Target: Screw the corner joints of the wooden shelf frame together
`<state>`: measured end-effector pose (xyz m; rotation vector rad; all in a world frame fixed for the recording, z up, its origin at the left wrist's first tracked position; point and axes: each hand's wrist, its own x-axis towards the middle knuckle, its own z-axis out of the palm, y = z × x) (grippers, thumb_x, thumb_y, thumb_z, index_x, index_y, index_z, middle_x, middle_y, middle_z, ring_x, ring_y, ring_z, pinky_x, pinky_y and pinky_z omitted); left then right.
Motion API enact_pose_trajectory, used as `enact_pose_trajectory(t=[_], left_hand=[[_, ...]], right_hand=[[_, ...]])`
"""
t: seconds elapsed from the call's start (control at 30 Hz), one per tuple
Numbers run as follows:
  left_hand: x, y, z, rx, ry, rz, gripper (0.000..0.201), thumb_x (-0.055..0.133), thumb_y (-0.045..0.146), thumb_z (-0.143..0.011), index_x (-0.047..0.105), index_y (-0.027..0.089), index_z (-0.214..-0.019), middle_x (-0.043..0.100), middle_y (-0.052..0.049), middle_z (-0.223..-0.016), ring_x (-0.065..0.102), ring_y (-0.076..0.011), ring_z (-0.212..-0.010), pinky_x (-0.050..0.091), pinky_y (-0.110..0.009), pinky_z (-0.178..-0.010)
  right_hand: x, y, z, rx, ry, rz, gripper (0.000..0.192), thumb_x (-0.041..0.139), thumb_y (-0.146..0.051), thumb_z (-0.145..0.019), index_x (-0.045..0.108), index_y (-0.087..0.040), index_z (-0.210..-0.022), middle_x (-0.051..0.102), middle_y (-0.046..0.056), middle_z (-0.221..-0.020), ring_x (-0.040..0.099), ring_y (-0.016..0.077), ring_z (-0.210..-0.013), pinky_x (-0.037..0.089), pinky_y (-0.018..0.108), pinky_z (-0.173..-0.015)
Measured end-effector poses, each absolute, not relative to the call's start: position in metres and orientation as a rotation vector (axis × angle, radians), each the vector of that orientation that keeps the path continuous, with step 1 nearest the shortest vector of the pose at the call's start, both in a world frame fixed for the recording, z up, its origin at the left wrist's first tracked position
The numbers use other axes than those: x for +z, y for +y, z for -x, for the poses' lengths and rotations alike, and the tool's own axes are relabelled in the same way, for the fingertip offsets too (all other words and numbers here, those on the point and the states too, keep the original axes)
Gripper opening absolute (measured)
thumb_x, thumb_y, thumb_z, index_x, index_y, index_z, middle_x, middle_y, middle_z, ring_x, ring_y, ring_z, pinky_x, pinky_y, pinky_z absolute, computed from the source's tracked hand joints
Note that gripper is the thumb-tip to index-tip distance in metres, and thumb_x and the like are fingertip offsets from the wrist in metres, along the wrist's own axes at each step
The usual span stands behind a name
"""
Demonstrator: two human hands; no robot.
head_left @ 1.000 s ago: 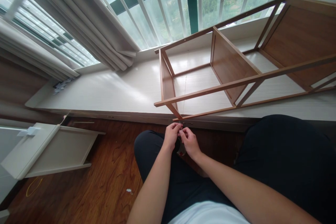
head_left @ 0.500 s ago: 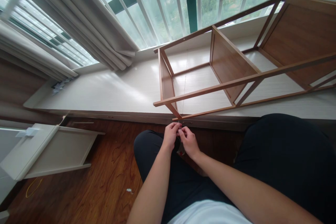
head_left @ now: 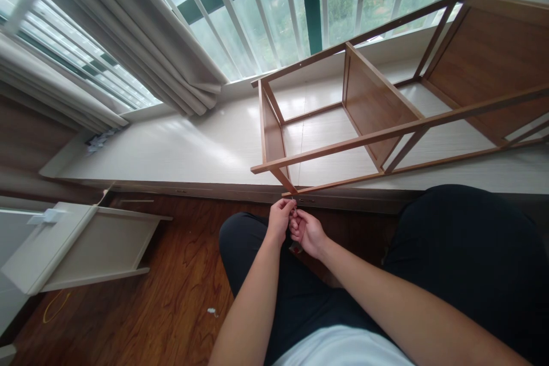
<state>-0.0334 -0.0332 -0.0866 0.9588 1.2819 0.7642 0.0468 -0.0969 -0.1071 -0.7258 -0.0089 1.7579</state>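
My left hand [head_left: 280, 219] and my right hand [head_left: 310, 233] meet just below the near corner of a brown wooden shelf frame [head_left: 380, 107]. The left thumb and forefinger are pinched together at the frame's lower end. Right against them, my right hand has its fingers curled, thumb and forefinger closed. A thin, small piece shows between the fingertips, too small to name. The shelf frame lies on its side along the white window ledge [head_left: 184, 151], its panels standing upright.
A pale cabinet-like piece [head_left: 111, 240] stands on the wood floor [head_left: 171, 297] at left. On the floor lie a small white scrap [head_left: 211, 311] and a yellow cord [head_left: 55, 306]. Grey curtains [head_left: 171, 40] hang by the barred window. My knee [head_left: 240, 234] is close under the hands.
My right hand has rolled, its fingers now curled more with the knuckles turned another way. The left hand keeps its pinch in nearly the same place. The shelf frame has not moved.
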Motion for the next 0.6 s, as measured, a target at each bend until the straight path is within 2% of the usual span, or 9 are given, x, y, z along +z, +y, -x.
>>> enact_pose_trajectory(t=[0.13, 0.27, 0.33, 0.4, 0.43, 0.5, 0.57, 0.6], left_hand=[[-0.086, -0.035, 0.035, 0.718, 1.304, -1.006, 0.033, 0.077, 0.046, -0.071, 0.061, 0.017, -0.072, 0.057, 0.004, -0.056, 0.044, -0.0076, -0.04, 0.029, -0.02, -0.04], [-0.082, -0.04, 0.041, 0.658, 1.409, -1.217, 0.037, 0.07, 0.052, -0.078, 0.065, 0.016, -0.07, 0.063, -0.002, -0.062, 0.056, -0.0119, -0.053, 0.042, -0.023, -0.051], [-0.073, -0.043, 0.052, 0.572, 1.46, -1.324, 0.038, 0.066, 0.053, -0.082, 0.07, 0.016, -0.077, 0.07, -0.008, -0.073, 0.064, -0.0172, -0.064, 0.049, -0.026, -0.059], [-0.057, -0.042, 0.074, 0.665, 1.508, -1.407, 0.036, 0.064, 0.047, -0.084, 0.072, 0.017, -0.1, 0.073, -0.014, -0.103, 0.07, -0.0244, -0.09, 0.054, -0.032, -0.075], [-0.047, -0.039, 0.089, 0.886, 1.578, -1.448, 0.04, 0.061, 0.043, -0.086, 0.067, 0.02, -0.119, 0.068, -0.013, -0.124, 0.066, -0.0257, -0.111, 0.053, -0.034, -0.088], [-0.025, -0.027, 0.129, 1.456, 1.875, -1.517, 0.058, 0.056, 0.035, -0.09, 0.045, 0.023, -0.145, 0.044, -0.011, -0.155, 0.041, -0.0239, -0.142, 0.037, -0.037, -0.114], [-0.007, -0.011, 0.171, 1.808, 2.21, -1.457, 0.073, 0.054, 0.027, -0.087, 0.028, 0.018, -0.155, 0.023, -0.011, -0.165, 0.019, -0.0228, -0.153, 0.017, -0.039, -0.124], [-0.001, -0.003, 0.189, 1.844, 2.328, -1.332, 0.074, 0.05, 0.025, -0.086, 0.025, 0.015, -0.155, 0.02, -0.014, -0.166, 0.016, -0.0232, -0.153, 0.015, -0.041, -0.124]], right_hand=[[-0.106, -0.098, -0.051, 1.854, 0.077, 0.607, 0.018, 0.058, -0.035, -0.085, 0.051, -0.021, -0.077, 0.048, -0.005, -0.055, 0.035, 0.0099, -0.043, 0.024, 0.021, -0.041], [-0.108, -0.098, -0.051, 1.85, 0.104, 0.581, 0.018, 0.058, -0.035, -0.086, 0.051, -0.021, -0.077, 0.05, -0.005, -0.054, 0.035, 0.01, -0.042, 0.022, 0.021, -0.041], [-0.109, -0.098, -0.051, 1.847, 0.102, 0.576, 0.017, 0.058, -0.035, -0.086, 0.052, -0.021, -0.078, 0.051, -0.004, -0.054, 0.035, 0.0104, -0.043, 0.022, 0.021, -0.041], [-0.109, -0.098, -0.051, 1.844, 0.101, 0.571, 0.016, 0.059, -0.034, -0.086, 0.053, -0.021, -0.078, 0.051, -0.004, -0.054, 0.035, 0.0105, -0.043, 0.021, 0.021, -0.041], [-0.109, -0.098, -0.051, 1.842, 0.101, 0.568, 0.016, 0.06, -0.034, -0.085, 0.052, -0.021, -0.078, 0.051, -0.005, -0.054, 0.035, 0.0104, -0.043, 0.021, 0.021, -0.041], [-0.108, -0.097, -0.051, 1.842, 0.103, 0.564, 0.016, 0.06, -0.033, -0.085, 0.052, -0.021, -0.078, 0.05, -0.005, -0.055, 0.035, 0.0103, -0.043, 0.021, 0.021, -0.041], [-0.108, -0.098, -0.051, 1.844, 0.103, 0.559, 0.016, 0.06, -0.033, -0.085, 0.052, -0.021, -0.078, 0.05, -0.005, -0.055, 0.035, 0.0103, -0.043, 0.021, 0.022, -0.042], [-0.107, -0.098, -0.051, 1.846, 0.103, 0.556, 0.016, 0.06, -0.033, -0.085, 0.052, -0.021, -0.078, 0.05, -0.005, -0.055, 0.035, 0.0103, -0.043, 0.021, 0.022, -0.042]])
